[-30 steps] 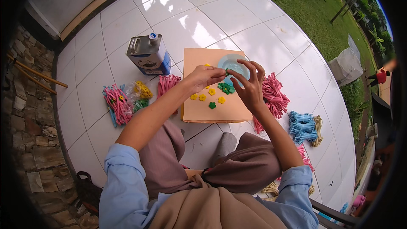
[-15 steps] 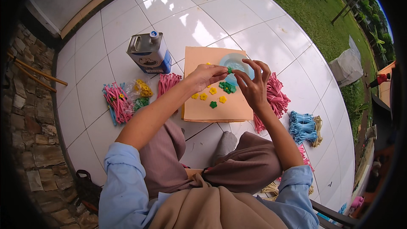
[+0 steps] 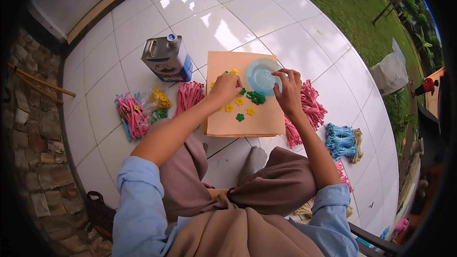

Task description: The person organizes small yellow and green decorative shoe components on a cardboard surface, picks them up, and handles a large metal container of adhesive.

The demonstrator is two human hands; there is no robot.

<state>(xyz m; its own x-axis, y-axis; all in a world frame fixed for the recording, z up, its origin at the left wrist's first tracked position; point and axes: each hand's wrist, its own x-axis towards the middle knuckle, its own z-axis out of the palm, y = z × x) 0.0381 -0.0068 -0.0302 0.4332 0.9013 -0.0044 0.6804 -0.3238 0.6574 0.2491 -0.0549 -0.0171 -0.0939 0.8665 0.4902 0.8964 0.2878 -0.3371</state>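
Observation:
On the peach-coloured board (image 3: pixel 245 124) lie several small yellow flower pieces (image 3: pixel 239 101) and green ones, with a cluster of green flowers (image 3: pixel 256 97) below the bowl. My left hand (image 3: pixel 224 89) is closed over the board's left part, its fingertips pinched at a small green flower (image 3: pixel 243 91). The palm hides some pieces beneath it. My right hand (image 3: pixel 288 91) is raised by the right rim of a translucent blue bowl (image 3: pixel 261 65), thumb and fingers apart and nothing visible between them.
A metal can with a blue cap (image 3: pixel 167 62) stands behind to the left. Pink stem bundles (image 3: pixel 189 96) flank the board. Bags of yellow and green pieces (image 3: pixel 160 102) lie left, beside mixed pink and blue stems (image 3: pixel 132 116). Blue bundles (image 3: pixel 340 142) sit at right.
My hands have parted. The left moved left and down toward the board with the green flower; the right drew slightly right, its fingers spread over the bowl's edge.

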